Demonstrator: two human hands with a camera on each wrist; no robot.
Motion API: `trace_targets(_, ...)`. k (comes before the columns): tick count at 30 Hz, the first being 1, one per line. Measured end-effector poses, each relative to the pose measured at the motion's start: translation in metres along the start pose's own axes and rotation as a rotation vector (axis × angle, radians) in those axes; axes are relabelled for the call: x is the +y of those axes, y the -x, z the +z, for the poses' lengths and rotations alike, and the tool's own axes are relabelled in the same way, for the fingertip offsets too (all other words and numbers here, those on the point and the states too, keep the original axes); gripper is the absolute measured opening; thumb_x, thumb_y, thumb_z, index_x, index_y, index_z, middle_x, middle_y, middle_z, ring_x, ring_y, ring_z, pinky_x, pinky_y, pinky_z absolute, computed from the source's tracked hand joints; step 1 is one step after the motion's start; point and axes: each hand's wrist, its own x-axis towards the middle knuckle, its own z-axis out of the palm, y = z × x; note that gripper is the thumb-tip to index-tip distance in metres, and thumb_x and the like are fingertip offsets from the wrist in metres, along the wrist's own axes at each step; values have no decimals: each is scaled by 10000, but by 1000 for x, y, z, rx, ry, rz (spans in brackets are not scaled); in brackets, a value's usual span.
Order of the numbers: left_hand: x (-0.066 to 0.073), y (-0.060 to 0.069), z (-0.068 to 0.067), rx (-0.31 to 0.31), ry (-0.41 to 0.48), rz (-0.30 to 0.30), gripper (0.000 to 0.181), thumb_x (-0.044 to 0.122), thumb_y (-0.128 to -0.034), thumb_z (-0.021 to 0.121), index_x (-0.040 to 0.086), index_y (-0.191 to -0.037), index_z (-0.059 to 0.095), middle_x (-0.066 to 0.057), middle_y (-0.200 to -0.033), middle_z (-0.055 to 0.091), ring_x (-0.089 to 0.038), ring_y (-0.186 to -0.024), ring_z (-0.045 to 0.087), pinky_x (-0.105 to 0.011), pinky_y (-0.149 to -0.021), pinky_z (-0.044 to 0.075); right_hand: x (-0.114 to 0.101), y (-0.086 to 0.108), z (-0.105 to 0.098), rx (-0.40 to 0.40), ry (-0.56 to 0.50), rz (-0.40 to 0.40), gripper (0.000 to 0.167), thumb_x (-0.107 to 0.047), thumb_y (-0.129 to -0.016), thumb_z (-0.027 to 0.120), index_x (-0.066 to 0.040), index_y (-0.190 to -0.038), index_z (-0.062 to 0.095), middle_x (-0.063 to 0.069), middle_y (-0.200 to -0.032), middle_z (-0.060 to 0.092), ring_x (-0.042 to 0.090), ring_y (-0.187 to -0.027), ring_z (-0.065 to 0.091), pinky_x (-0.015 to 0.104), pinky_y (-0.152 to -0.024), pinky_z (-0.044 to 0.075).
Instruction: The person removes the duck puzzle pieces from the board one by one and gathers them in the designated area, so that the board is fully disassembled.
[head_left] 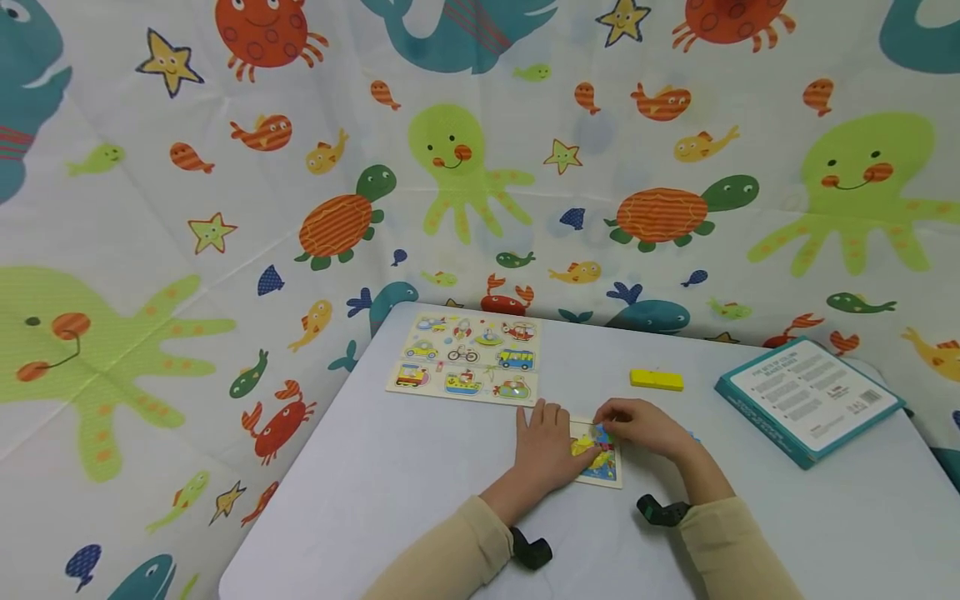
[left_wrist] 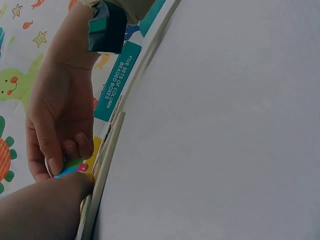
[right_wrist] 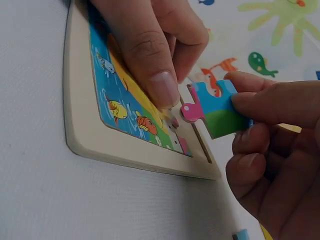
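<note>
A small wooden jigsaw puzzle in a pale frame (head_left: pixel 611 482) lies on the table, its picture showing ducks and fish on blue water. My left hand (head_left: pixel 546 448) rests over its left part, fingers extended, the thumb (right_wrist: pixel 164 90) pressing on the picture. Between thumb and fingertips my right hand (right_wrist: pixel 280 130) pinches a blue, green and pink jigsaw piece (right_wrist: pixel 217 112), held tilted just above the frame's edge. In the left wrist view the right hand (left_wrist: pixel 62 120) partly hides that piece.
Behind the puzzle lies a larger board (head_left: pixel 468 393) with vehicle pictures. A yellow block (head_left: pixel 656 380) sits to its right, and a teal-edged box (head_left: pixel 813 400) lies farther right. A patterned cloth (head_left: pixel 480 208) hangs behind the table. Small blue bits show beside the right wrist.
</note>
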Motion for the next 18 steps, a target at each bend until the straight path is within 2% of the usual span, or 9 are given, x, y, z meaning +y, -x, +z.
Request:
trace_targets(12,-1,0,4,19,10,-10,887,836,-842,384,138,-1376,501,-50,-1412,503,-287,-1442,351,-631,-1160,246,1,8,-20,57,-9,87,161,-231,-986,602,-171,-1115,677,50,-940,611,212,-724,540,295,-619,477)
trace_targets(18,-5,2,3,1,49,2,843,802,-877,367,152,-1397,498,-42,-1445,488,-288,-1457,333,-617,-1174,228,8,21,-40,75,-14,96,216,-241,-999,584,-117,-1153,670,82,-981,638,230,-781,560,320,-670,474)
